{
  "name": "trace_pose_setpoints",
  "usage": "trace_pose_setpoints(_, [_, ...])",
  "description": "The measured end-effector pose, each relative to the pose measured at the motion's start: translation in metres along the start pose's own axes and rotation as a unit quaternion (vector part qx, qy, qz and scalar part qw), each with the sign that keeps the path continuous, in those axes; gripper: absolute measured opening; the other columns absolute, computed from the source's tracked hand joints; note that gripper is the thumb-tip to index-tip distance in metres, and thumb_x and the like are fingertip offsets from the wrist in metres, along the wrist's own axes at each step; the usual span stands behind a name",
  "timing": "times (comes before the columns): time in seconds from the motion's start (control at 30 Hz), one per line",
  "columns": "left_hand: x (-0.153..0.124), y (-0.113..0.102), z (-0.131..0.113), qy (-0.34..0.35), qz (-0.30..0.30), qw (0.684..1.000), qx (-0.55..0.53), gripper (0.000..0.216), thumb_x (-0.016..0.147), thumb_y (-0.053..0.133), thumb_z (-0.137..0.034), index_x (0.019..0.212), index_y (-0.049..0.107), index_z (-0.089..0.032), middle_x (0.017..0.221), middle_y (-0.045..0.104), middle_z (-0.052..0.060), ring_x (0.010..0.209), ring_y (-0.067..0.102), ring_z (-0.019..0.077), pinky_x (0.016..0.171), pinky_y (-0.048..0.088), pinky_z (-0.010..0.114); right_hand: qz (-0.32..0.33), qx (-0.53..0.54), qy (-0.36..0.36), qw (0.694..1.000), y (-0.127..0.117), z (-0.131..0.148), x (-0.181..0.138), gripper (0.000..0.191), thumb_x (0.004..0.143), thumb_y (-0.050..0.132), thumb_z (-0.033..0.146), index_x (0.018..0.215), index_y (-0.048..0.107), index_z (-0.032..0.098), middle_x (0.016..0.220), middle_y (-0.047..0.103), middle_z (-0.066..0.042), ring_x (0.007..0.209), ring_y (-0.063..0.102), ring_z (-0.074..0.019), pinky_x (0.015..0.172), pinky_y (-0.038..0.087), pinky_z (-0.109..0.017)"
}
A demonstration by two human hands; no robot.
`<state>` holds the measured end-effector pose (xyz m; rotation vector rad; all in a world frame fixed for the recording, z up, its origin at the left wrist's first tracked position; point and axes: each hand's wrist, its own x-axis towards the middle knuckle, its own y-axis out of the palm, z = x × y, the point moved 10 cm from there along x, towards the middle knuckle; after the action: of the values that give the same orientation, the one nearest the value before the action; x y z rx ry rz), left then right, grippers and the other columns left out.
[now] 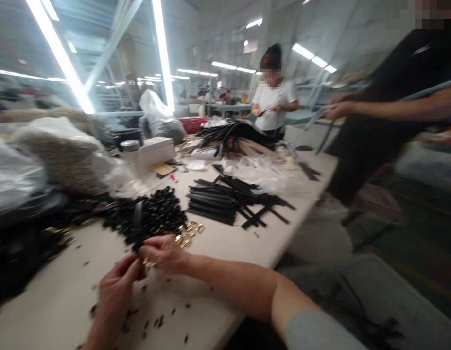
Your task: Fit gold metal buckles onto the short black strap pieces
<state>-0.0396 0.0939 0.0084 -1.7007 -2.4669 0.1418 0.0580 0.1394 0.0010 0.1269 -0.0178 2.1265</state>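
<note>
Black strip (138,218): flat, narrow and dark, with a paler sheen along its upper length; finer detail is blurred. It stands roughly upright above the table (218,248), in front of the pile of small black pieces (160,209). Right hand (166,253): thumb and forefinger pinched on the strip's lower part. Left hand (118,284): fingertips drawn narrow, close below; whether they grip the strip cannot be determined.
</note>
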Motion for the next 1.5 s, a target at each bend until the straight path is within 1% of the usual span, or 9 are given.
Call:
trace_pose_setpoints(0.1, [-0.003,-0.010,0.011,-0.035,-0.001,0.999,-0.027,0.038,0.061,0.074,-0.050,0.080,0.072,-0.018,0.058,0.061,-0.001,0.052,0.054,0.0141,0.053,0.047,0.025,-0.016,-0.023,-0.033,0.999,-0.006,0.008,0.001,0.031,0.085,0.053,0.042,0.069,0.060,0.017,0.059,0.052,0.002,0.054,0.044,-0.0085,0.050,0.035,-0.020])
trace_pose_setpoints(0.3, [-0.002,0.003,0.009,-0.015,0.014,0.999,-0.025,0.031,0.068,0.072,-0.045,0.081,0.072,-0.017,0.057,0.060,-0.001,0.050,0.053,0.0130,0.051,0.047,0.024,-0.033,-0.062,-0.042,0.997,-0.009,0.014,0.000,0.028,0.087,0.049,0.037,0.075,0.062,0.014,0.058,0.051,0.002,0.053,0.045,-0.0085,0.049,0.034,-0.020])
trace_pose_setpoints(0.47, [0.002,-0.005,0.001,0.017,0.030,0.999,-0.021,0.028,0.071,0.071,-0.044,0.075,0.069,-0.017,0.061,0.061,0.001,0.052,0.054,0.0130,0.051,0.048,0.024,-0.045,-0.137,-0.096,0.985,-0.016,0.030,0.000,0.027,0.089,0.046,0.031,0.070,0.057,0.016,0.061,0.054,0.001,0.057,0.047,-0.0089,0.056,0.037,-0.021])
trace_pose_setpoints(0.7, [0.013,-0.012,0.011,-0.035,0.088,0.985,-0.147,0.040,0.064,0.079,-0.036,0.098,0.069,-0.015,0.067,0.063,0.000,0.047,0.046,0.0077,0.046,0.038,0.021,0.186,-0.006,-0.031,0.982,0.026,0.013,-0.005,0.034,0.092,0.044,0.046,0.080,0.052,0.015,0.069,0.061,-0.001,0.059,0.059,-0.0098,0.059,0.048,-0.023])
trace_pose_setpoints(0.83, [0.013,-0.009,0.017,-0.060,0.118,0.978,-0.160,0.032,0.064,0.079,-0.034,0.087,0.072,-0.013,0.062,0.061,0.001,0.046,0.044,0.0067,0.044,0.035,0.021,0.207,0.035,-0.006,0.978,0.029,0.007,-0.005,0.039,0.088,0.051,0.053,0.080,0.053,0.015,0.067,0.060,0.000,0.054,0.059,-0.0093,0.054,0.051,-0.022])
trace_pose_setpoints(1.13, [0.014,-0.015,0.007,-0.042,0.081,0.985,-0.147,0.027,0.065,0.079,-0.034,0.082,0.070,-0.014,0.062,0.060,0.000,0.049,0.047,0.0080,0.048,0.039,0.022,0.147,0.077,0.046,0.985,0.016,0.000,0.001,0.033,0.079,0.065,0.046,0.080,0.060,0.013,0.063,0.063,0.000,0.056,0.061,-0.0097,0.053,0.051,-0.021])
trace_pose_setpoints(1.3, [0.032,-0.059,0.020,-0.069,-0.029,0.982,-0.176,0.038,0.060,0.080,-0.041,0.084,0.066,-0.016,0.069,0.061,-0.001,0.054,0.053,0.0077,0.054,0.044,0.021,0.004,0.090,0.042,0.995,-0.028,0.000,0.016,0.030,0.072,0.071,0.042,0.075,0.063,0.012,0.062,0.065,-0.001,0.049,0.055,-0.0064,0.048,0.045,-0.018])
trace_pose_setpoints(1.4, [0.047,-0.074,0.027,-0.074,-0.046,0.992,-0.093,0.041,0.056,0.081,-0.045,0.078,0.064,-0.015,0.074,0.064,0.002,0.058,0.057,0.0102,0.058,0.046,0.023,-0.036,0.093,0.041,0.994,-0.045,0.001,0.021,0.027,0.071,0.071,0.038,0.073,0.064,0.012,0.059,0.064,0.000,0.046,0.051,-0.0056,0.044,0.040,-0.017])
trace_pose_setpoints(1.5, [0.066,-0.062,0.020,-0.019,0.011,0.998,0.067,0.036,0.062,0.074,-0.047,0.080,0.066,-0.016,0.075,0.065,0.004,0.067,0.061,0.0168,0.062,0.046,0.027,-0.059,0.076,0.042,0.994,-0.052,0.000,0.022,0.023,0.071,0.070,0.035,0.070,0.063,0.013,0.057,0.063,0.000,0.044,0.049,-0.0056,0.041,0.037,-0.017])
